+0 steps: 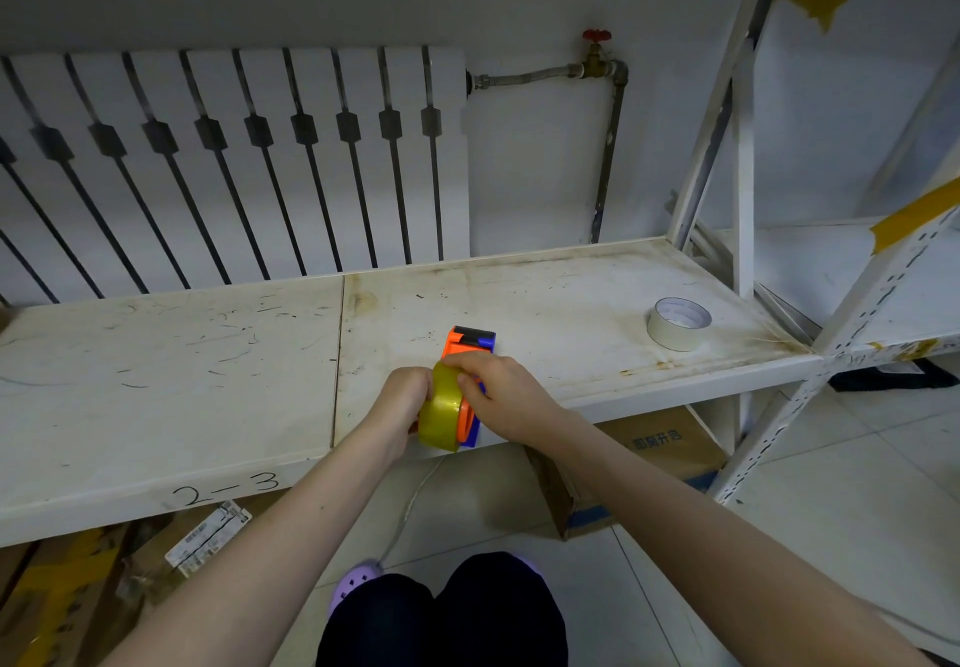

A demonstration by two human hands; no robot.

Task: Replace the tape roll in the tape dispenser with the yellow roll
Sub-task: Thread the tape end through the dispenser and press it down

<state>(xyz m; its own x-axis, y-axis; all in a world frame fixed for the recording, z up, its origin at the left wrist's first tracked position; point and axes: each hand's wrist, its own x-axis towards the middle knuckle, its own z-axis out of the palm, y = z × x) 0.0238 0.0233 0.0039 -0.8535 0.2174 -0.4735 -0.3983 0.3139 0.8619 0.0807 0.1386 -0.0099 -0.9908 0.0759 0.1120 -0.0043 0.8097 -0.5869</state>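
Observation:
The yellow tape roll (440, 414) stands on edge against the orange and blue tape dispenser (469, 343), above the front edge of a white shelf (208, 354). My left hand (402, 396) grips the roll from its left side. My right hand (498, 388) holds the dispenser's body from the right, with its fingertips resting on top of the roll. Whether the roll sits fully on the dispenser's hub is hidden by my hands. A white tape roll (679, 323) lies flat on the shelf at the far right.
A radiator (234, 157) and a pipe with a red valve (597, 58) stand behind the shelf. A white rack upright (841, 334) rises at the right. Cardboard boxes (649, 464) sit under the shelf. My knees and a purple shoe (356, 586) are below.

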